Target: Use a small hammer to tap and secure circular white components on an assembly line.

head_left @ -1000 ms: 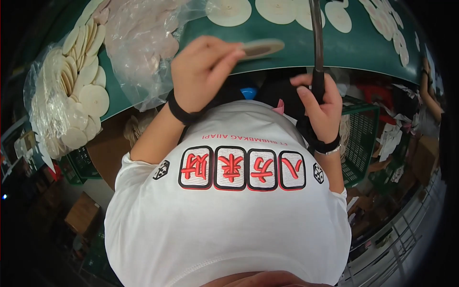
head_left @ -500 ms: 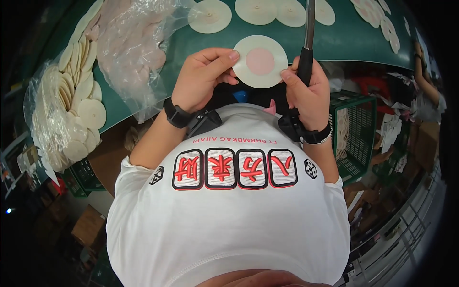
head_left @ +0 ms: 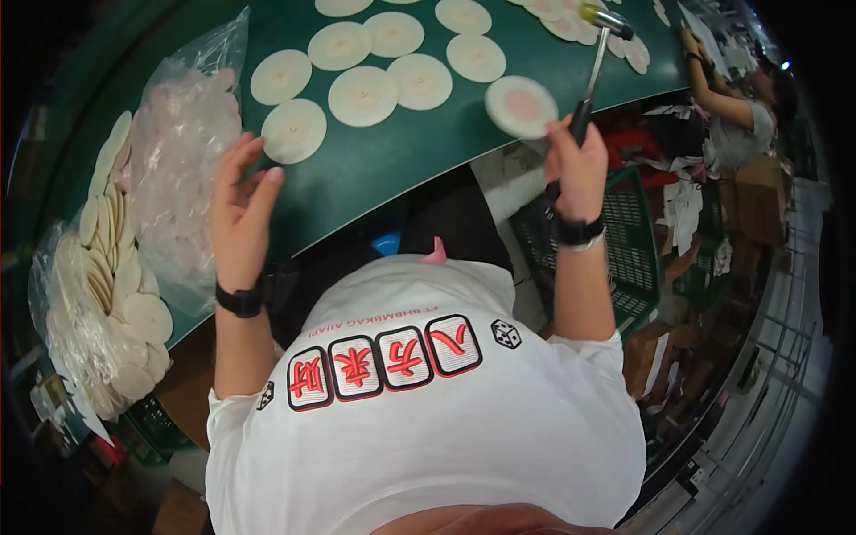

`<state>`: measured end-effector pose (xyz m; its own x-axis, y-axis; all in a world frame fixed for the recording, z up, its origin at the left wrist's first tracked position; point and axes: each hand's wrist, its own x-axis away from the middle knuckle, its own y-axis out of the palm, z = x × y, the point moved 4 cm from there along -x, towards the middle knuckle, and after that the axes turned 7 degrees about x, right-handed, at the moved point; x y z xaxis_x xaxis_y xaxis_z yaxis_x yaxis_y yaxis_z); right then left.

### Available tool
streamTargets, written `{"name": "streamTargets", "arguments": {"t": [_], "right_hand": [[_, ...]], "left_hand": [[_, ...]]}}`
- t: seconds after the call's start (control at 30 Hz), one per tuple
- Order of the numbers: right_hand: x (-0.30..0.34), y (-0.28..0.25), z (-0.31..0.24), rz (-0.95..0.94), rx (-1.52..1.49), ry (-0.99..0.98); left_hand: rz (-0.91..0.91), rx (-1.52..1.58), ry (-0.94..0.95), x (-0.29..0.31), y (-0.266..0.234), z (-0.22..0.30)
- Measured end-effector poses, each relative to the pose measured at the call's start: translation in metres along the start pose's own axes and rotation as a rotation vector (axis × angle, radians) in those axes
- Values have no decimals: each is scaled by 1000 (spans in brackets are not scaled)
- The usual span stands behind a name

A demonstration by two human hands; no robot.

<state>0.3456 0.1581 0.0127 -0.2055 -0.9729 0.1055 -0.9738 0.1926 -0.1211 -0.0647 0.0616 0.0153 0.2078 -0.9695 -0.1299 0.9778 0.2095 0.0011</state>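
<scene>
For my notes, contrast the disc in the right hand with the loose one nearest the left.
The held disc has a broad pink centre; the table disc a small central mark. The held disc is in the right hand; the table disc lies on the green tabletop. Both are round and pale.

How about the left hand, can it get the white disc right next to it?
Probably yes: the left hand looks empty and close to that white disc, with nothing visible between them.
</scene>
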Motion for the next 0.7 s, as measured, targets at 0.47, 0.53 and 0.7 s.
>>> {"name": "streamTargets", "arguments": {"t": [0.47, 0.53, 0.7], "right_hand": [[-155, -30, 1, 121, -67, -161], [-109, -21, 20, 46, -256, -135], [10, 31, 16, -13, -349, -267]], "left_hand": [[347, -181, 80, 0, -40, 1], [139, -398, 114, 3, -20, 13], [-108, -888, 235, 6, 23, 19]]}}
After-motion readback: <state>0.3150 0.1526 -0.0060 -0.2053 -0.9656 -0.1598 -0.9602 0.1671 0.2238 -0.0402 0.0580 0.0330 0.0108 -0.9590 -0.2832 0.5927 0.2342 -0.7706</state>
